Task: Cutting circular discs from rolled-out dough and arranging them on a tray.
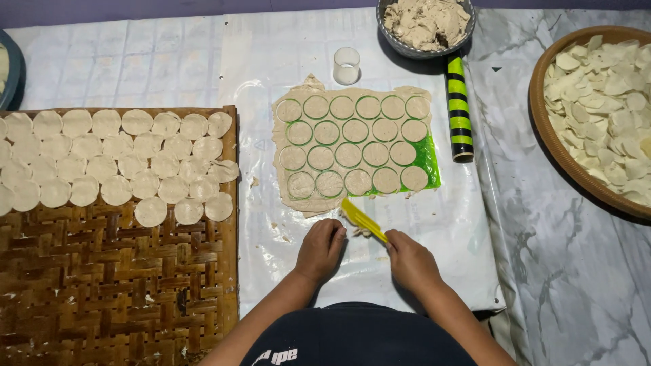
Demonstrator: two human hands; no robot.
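A flat sheet of pale dough lies on a green mat, cut into several rows of round discs. My right hand grips a yellow scraper whose blade touches the sheet's near edge. My left hand is curled beside the blade, fingers on a scrap of dough trimmings. To the left, a woven bamboo tray carries several rows of cut dough discs.
A small clear round cutter stands beyond the sheet. A grey bowl of dough scraps sits at the top. A green-and-black striped rolling pin lies right of the mat. A brown basket of discs is at far right.
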